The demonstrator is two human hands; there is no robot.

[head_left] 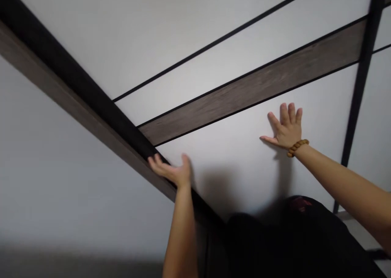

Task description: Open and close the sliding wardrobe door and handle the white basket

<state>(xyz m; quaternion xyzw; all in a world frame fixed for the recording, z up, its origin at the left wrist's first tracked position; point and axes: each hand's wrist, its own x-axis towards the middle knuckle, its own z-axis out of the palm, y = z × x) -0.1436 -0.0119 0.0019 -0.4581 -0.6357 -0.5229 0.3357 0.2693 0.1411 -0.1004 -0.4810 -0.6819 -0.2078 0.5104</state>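
Observation:
My left hand (172,171) rests on the dark edge (100,107) of a sliding door, thumb on the white face and fingers curling over the brown frame side. My right hand (285,127) lies flat against the white door panel (232,156), fingers stretched out and close together. A brown bead bracelet (297,147) circles the right wrist. Neither hand holds a loose object.
A brown wood-grain band (253,84) crosses the white panel, with thin black lines (214,44) above it. A second black upright (357,95) stands at the right. A plain white wall (61,176) lies left of the frame. My dark clothing (290,241) fills the bottom.

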